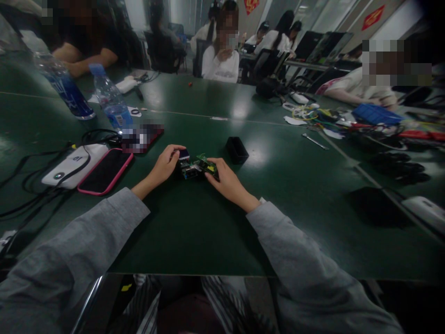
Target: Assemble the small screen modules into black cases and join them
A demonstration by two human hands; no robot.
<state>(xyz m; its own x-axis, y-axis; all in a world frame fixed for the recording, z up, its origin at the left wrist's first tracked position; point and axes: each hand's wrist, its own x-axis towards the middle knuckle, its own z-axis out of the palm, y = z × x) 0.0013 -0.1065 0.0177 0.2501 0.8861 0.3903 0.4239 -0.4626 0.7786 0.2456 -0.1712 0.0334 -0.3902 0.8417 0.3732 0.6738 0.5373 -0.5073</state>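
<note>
Just above the green table, my left hand is closed on a small electronic module with a dark, screen-like flat part at its top. My right hand grips a green circuit board with a yellow patch on it, thumb on the near side and fingers over the top. The two pieces are close together between my hands; whether they are joined I cannot tell. Beyond my right hand a small open black box sits on the table.
At left lie a pink-edged phone, a white device with cables, and two plastic bottles. On the right are a wrench, tangled wires, a blue tray and black items. Several people sit around and beyond the table.
</note>
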